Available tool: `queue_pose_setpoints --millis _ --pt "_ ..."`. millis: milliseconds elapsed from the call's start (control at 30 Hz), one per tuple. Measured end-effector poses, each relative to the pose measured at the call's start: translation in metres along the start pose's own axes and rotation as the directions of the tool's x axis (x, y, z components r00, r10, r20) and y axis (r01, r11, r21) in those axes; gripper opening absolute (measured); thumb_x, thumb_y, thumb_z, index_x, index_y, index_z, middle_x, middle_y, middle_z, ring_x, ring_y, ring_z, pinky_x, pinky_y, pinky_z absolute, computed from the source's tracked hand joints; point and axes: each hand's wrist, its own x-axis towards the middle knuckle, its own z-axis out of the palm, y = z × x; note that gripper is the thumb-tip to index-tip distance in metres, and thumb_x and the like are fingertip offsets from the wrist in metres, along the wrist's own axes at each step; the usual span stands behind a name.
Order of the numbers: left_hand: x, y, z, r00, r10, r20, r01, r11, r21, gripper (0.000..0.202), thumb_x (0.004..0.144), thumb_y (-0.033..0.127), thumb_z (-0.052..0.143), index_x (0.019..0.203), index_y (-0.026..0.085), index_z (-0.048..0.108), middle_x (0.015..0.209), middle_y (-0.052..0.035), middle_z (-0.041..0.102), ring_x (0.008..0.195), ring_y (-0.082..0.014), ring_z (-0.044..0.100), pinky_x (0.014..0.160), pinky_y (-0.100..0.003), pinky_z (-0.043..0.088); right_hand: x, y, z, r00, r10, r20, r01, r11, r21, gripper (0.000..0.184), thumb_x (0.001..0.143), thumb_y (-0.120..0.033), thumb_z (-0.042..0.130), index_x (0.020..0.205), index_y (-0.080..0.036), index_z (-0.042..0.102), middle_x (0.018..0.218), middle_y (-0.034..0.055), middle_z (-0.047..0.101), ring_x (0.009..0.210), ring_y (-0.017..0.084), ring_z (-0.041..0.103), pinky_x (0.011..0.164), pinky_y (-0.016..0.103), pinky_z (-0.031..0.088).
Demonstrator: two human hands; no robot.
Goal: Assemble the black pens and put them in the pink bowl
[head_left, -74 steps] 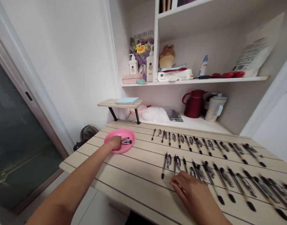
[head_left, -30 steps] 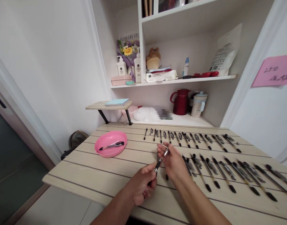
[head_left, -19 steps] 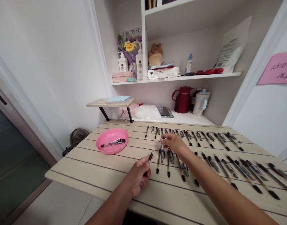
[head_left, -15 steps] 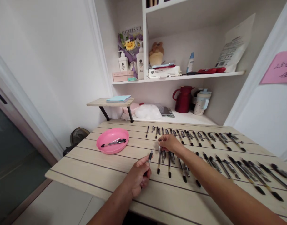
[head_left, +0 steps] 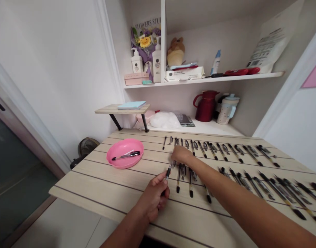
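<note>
My left hand (head_left: pixel 158 193) is closed around a black pen (head_left: pixel 168 172), its tip pointing up and away from me. My right hand (head_left: pixel 182 155) is pinched just beyond that tip, on a small clear pen cap (head_left: pixel 172 163). The cap is at the pen's tip; whether the two touch I cannot tell. Right beside my hands lie uncapped pens (head_left: pixel 191 184) and loose clear caps (head_left: pixel 183 170) in a row, partly hidden under my right forearm. A second row of pens (head_left: pixel 222 151) and caps runs farther back.
To the left, a pink bowl (head_left: pixel 111 146) holds a few pens. A small raised stand (head_left: pixel 106 109) bears blue paper at the table's back left. Behind the slatted table (head_left: pixel 96 186) are a red jug (head_left: pixel 206 106), a pale lidded cup (head_left: pixel 227 110) and a white plastic bag (head_left: pixel 164 120).
My right hand has come off the row of pens with a cap and moved toward the pen tip in my left hand. The view has shifted slightly.
</note>
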Motion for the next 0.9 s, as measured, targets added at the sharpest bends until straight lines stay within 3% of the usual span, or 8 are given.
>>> queue_pose_setpoints --millis 300,600,767,900 --pt "0.000 0.000 0.000 1.000 -0.010 -0.002 0.010 1.000 -0.003 0.062 0.071 0.037 0.060 0.128 0.021 0.041 0.051 0.0085 0.043 0.032 -0.0010 0.019 0.036 -0.018 0.006 -0.003 0.004 0.005 0.999 -0.003 0.053 0.006 0.998 -0.063 0.033 0.064 -0.018 0.059 0.095 -0.012 0.067 0.101 0.0172 0.066 0.093 0.025 0.062 0.071 0.030 0.046" --pt "-0.001 0.001 0.002 1.000 0.002 -0.004 -0.002 1.000 0.005 0.063 0.071 0.038 0.060 0.129 0.020 0.040 0.051 0.0083 0.043 0.032 -0.0010 0.019 0.036 -0.018 0.007 -0.007 0.014 -0.006 0.999 -0.023 0.036 0.025 0.998 -0.053 0.025 0.068 -0.023 0.058 0.090 -0.020 0.070 0.094 0.0108 0.069 0.088 0.023 0.062 0.069 0.028 0.045" --pt "-0.002 0.001 0.002 1.000 0.000 -0.006 0.000 1.000 0.009 0.059 0.072 0.035 0.058 0.127 0.021 0.042 0.052 0.0080 0.043 0.033 -0.0007 0.018 0.037 -0.018 0.007 -0.015 0.013 -0.007 0.995 -0.094 0.025 0.095 0.995 -0.041 0.022 0.067 -0.035 0.062 0.083 -0.023 0.070 0.091 0.0068 0.069 0.090 0.022 0.062 0.071 0.027 0.044" --pt "-0.001 0.001 0.001 1.000 0.001 -0.001 -0.001 1.000 -0.003 0.060 0.071 0.037 0.060 0.127 0.021 0.042 0.053 0.0082 0.043 0.033 -0.0006 0.018 0.037 -0.018 0.006 -0.022 0.006 -0.001 0.993 -0.118 0.012 0.118 0.991 -0.054 0.023 0.065 -0.033 0.064 0.083 -0.019 0.069 0.094 0.0102 0.069 0.091 0.025 0.061 0.071 0.030 0.044"
